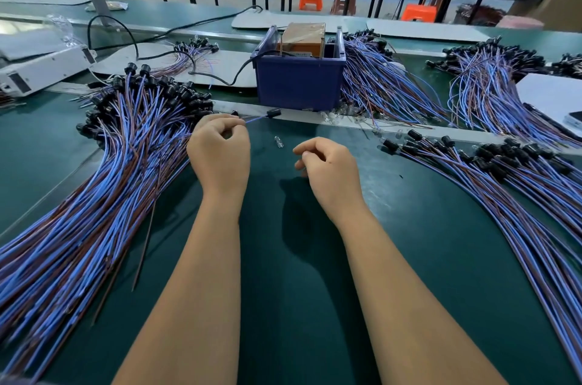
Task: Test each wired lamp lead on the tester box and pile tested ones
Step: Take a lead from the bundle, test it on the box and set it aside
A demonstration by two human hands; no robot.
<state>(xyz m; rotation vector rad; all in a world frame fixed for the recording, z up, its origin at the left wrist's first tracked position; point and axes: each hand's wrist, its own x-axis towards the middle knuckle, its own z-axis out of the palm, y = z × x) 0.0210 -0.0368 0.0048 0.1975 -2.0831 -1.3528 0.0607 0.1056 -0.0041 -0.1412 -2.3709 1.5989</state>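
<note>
Head view: left hand [220,151] pinches a blue lamp lead [263,116], its black socket lying just before the blue tester box [297,79]. Right hand [327,164] curled, fingertips together; whether it holds anything, cannot tell. Lead piles [104,195] flank both arms on the green table [299,290].

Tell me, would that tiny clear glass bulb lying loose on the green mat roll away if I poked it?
Probably. The tiny clear glass bulb looks rounded, so it may roll on the smooth green mat. It seems light, and likely fragile.
</note>
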